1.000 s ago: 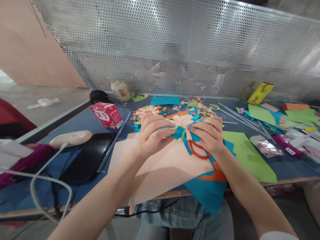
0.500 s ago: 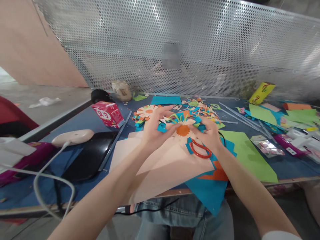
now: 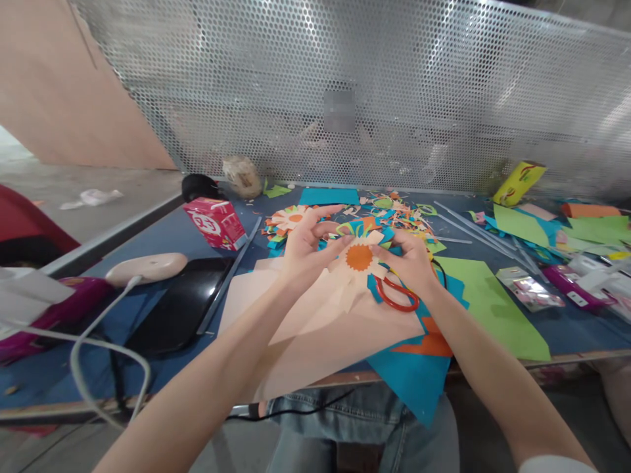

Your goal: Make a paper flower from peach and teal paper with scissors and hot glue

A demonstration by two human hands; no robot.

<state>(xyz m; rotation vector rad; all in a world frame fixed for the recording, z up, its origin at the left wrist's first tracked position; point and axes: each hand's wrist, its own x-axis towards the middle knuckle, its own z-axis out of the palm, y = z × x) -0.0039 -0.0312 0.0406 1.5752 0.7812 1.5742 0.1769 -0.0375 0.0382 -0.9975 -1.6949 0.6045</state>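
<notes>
Both hands hold a paper flower (image 3: 359, 261) with pale peach petals, an orange centre and blue and green layers behind it. My left hand (image 3: 306, 246) pinches its left edge, with the forefinger stretched out above it. My right hand (image 3: 413, 263) grips its right edge with curled fingers. Red-handled scissors (image 3: 394, 295) lie just under my right hand on a peach sheet (image 3: 315, 335). A second paper flower (image 3: 290, 220) lies flat on the table behind my left hand.
Blue table (image 3: 162, 230) with scraps, green sheets (image 3: 488, 309), a teal sheet (image 3: 411, 374), a red carton (image 3: 215, 223), a black tablet (image 3: 180, 309), a glue gun with white cable (image 3: 142, 268), a yellow box (image 3: 520, 182). A perforated metal screen (image 3: 345, 85) closes the back.
The flower was turned over: a second ago I saw its blue back, now the peach petals and orange centre face me. Both hands shifted slightly up and away.
</notes>
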